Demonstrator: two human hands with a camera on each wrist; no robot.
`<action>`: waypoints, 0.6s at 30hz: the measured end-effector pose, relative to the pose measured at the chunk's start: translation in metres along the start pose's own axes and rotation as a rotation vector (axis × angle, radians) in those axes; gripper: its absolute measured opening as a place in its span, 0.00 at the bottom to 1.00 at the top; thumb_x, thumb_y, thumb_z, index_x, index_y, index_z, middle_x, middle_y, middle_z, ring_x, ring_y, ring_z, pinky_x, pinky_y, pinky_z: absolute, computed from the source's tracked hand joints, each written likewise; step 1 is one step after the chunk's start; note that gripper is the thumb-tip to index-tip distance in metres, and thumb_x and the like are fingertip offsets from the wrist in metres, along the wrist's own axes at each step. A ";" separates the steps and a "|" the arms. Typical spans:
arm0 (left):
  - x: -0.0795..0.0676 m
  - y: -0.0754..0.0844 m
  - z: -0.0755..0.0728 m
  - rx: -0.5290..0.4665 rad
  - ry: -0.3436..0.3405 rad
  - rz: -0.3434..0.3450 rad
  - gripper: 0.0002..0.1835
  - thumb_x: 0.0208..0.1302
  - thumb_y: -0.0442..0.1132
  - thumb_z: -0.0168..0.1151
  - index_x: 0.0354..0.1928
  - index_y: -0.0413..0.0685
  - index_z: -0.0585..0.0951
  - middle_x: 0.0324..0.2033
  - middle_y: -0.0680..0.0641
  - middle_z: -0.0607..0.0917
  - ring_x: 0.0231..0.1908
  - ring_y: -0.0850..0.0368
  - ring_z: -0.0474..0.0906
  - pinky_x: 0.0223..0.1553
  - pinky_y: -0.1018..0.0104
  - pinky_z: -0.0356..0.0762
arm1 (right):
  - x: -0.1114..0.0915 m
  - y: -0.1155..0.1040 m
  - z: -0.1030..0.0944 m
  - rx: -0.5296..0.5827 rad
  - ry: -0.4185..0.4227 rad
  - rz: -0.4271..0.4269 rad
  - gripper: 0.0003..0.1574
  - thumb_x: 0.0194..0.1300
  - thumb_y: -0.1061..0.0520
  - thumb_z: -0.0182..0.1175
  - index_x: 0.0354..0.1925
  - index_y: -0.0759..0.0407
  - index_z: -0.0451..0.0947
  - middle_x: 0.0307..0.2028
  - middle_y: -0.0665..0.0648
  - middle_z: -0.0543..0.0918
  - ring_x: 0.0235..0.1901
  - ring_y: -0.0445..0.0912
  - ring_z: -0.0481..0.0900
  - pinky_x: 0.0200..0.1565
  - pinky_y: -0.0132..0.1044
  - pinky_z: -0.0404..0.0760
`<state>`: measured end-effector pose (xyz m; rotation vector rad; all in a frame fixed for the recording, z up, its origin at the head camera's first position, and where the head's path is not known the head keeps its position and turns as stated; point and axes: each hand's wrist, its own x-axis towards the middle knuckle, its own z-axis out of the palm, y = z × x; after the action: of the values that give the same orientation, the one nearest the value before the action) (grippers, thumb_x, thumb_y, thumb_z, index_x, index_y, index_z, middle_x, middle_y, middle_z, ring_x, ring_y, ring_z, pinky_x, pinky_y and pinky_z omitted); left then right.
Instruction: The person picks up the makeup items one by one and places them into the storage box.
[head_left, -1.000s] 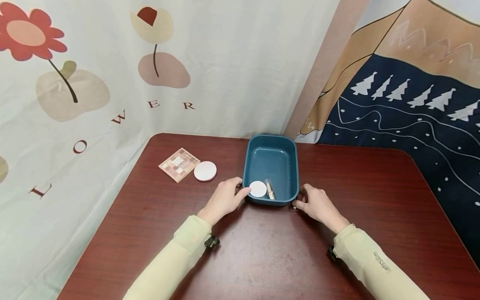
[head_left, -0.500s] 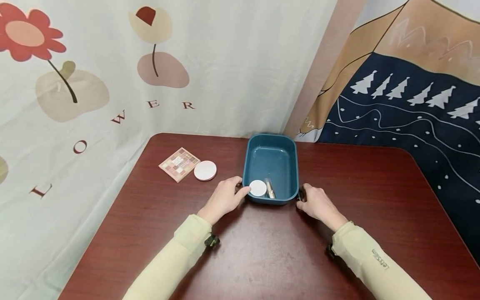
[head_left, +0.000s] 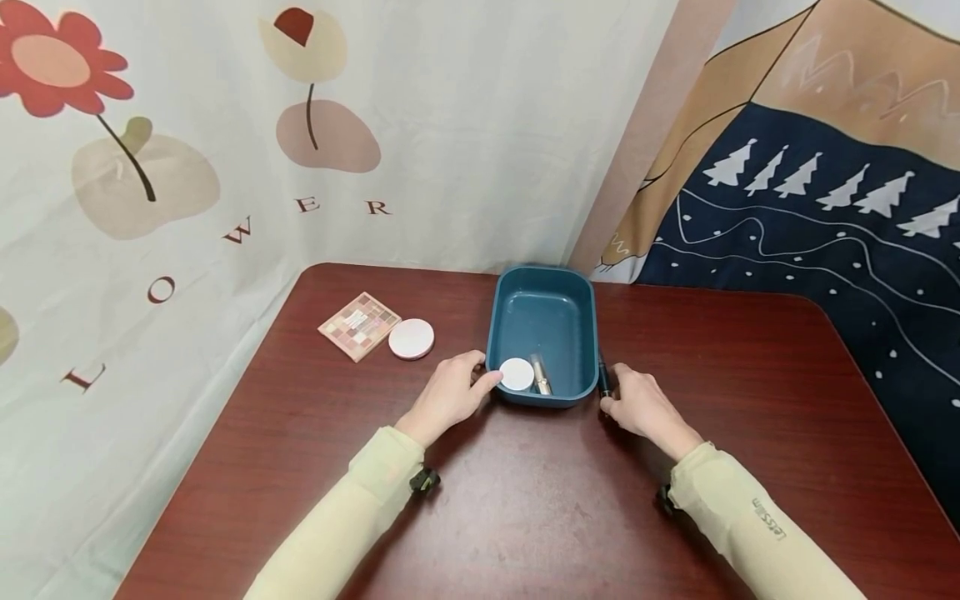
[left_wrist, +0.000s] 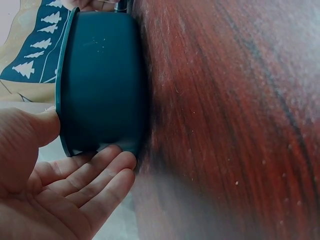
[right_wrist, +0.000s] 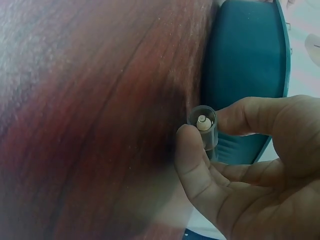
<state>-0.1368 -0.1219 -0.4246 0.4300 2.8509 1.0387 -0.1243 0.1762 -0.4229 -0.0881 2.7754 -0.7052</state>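
Note:
A dark teal plastic bin [head_left: 543, 401] stands on the table with a round white compact [head_left: 517, 374] and a slim clear-capped lipstick-like tube [head_left: 540, 375] at its near end. My left hand [head_left: 448, 392] holds the bin's near-left corner, thumb at the rim and fingers along the outer wall [left_wrist: 100, 75]. Beside the bin's right wall, my right hand [head_left: 637, 402] pinches a slim dark pen-like makeup tube [head_left: 603, 377] between thumb and fingers. In the right wrist view, the tube's clear end [right_wrist: 203, 120] shows a pale tip inside; its exact kind is unclear.
Left of the bin lie an eyeshadow palette [head_left: 360, 326] and a round pinkish-white compact [head_left: 411, 339], side by side. A printed white curtain [head_left: 450, 125] hangs behind the reddish-brown table [head_left: 525, 517], with a dark blue tree-patterned cloth [head_left: 810, 225] at the right.
My right hand has shifted slightly right, away from the bin's near corner. The dark tube now shows along the bin's right wall. My left hand keeps its place on the bin.

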 end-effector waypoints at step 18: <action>0.002 0.000 0.000 -0.002 0.006 -0.009 0.15 0.73 0.46 0.64 0.49 0.40 0.83 0.33 0.48 0.87 0.38 0.54 0.84 0.46 0.55 0.81 | -0.003 -0.003 -0.025 0.116 0.017 -0.027 0.30 0.68 0.64 0.61 0.65 0.73 0.67 0.31 0.59 0.81 0.23 0.43 0.81 0.31 0.38 0.81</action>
<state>-0.1382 -0.1209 -0.4247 0.4138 2.8541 1.0422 -0.1289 0.1853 -0.3996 -0.0974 2.7477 -0.8756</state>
